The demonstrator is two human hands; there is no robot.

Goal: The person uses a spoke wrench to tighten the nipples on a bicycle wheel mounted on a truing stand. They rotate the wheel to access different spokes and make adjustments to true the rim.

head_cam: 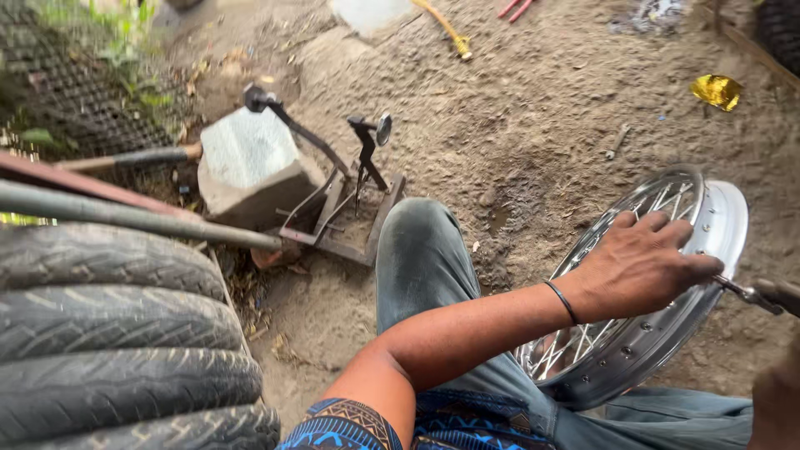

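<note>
My left hand [642, 265] reaches across my knee and grips the top of a chrome spoked wheel rim [667, 333], fingers curled over its edge. The rim stands tilted against my grey trouser leg [421, 267]. A thin black band sits on that wrist. A metal tool [762, 294] pokes in from the right edge and touches the rim just beside my thumb; whatever holds it is out of frame. Only a patch of skin of my right arm [779, 408] shows in the lower right corner, and the right hand itself is hidden.
Stacked tyres [117, 333] fill the lower left. A rusty metal stand [342, 200] with a long bar [125, 217] lies beside a stone block [250, 162] on the dirt ground. A yellow hose end [450, 33] and a gold wrapper [717, 90] lie farther off.
</note>
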